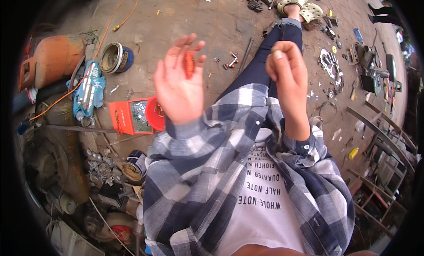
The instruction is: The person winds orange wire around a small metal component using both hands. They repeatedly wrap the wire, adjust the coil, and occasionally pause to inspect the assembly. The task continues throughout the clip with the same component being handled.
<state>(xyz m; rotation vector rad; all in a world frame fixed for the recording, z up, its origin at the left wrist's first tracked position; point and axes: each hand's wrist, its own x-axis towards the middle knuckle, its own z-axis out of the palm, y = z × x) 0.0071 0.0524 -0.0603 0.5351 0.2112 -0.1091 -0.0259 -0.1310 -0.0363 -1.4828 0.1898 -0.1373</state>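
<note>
In the head view my left hand (179,86) is raised palm up, fingers spread and slightly curled, holding a small orange ribbed piece (189,64) against its fingers. My right hand (286,68) is raised to its right with finger and thumb pinched together; whatever is between them is too small or hidden to make out. Below and left of my left hand, a red round dish (154,117) lies beside or on an open orange-red case (121,117) with small metal bits. My outstretched leg in dark jeans lies behind both hands.
An orange gas cylinder (59,59), blue pack (87,90), paint bucket (112,57) and orange cord lie at left. Scattered metal parts and tools (331,66) and a curved metal frame (375,134) are at right. Another person's dark-clad legs (382,12) show at upper right.
</note>
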